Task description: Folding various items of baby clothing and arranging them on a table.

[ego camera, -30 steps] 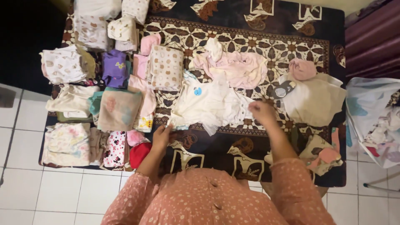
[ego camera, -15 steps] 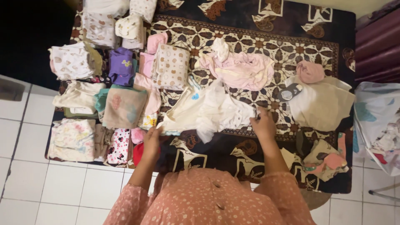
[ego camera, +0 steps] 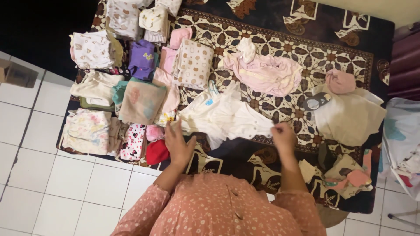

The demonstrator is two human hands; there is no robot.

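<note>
**Cream baby garment stretched between two hands over patterned cloth**

Floor of white tiles [ego camera: 26, 131]; dark unlit area off the upper left, small cardboard box [ego camera: 17, 74] at its edge. Dark red furniture at far right, and a pale printed bag [ego camera: 402, 135] of clothes below it.

Spread over the tiles, a large dark batik cloth [ego camera: 280, 39] with brown and cream motifs. Serves as the work surface; flat, soft, likely to wrinkle if dragged on.

Left part of the cloth packed with folded baby clothes in rows: floral white stack [ego camera: 85, 131], beige folded piece [ego camera: 142, 101], purple top [ego camera: 142, 59], cream dotted piece [ego camera: 193, 63], red item [ego camera: 156, 151]. Loose unfolded items to the right: pink garment [ego camera: 267, 74], beige cloth [ego camera: 350, 116], pink cap [ego camera: 341, 81], grey bib-like item [ego camera: 316, 102], crumpled pile [ego camera: 348, 177] near the lower right corner.

In the middle, just ahead of the body, the cream baby garment [ego camera: 227, 116], partly lifted, sagging between the hands. Judged very light, thin, limp; no stiffness, not fragile, not slippery. Best taken by pinching at hem or side seams, since the middle only bunches.

Left hand [ego camera: 178, 142] at the garment's left lower edge, fingers loosely curled, thumb out; actual pinch not clear. Right hand [ego camera: 283, 136] at the right end, fingertips closed on the fabric edge.
</note>
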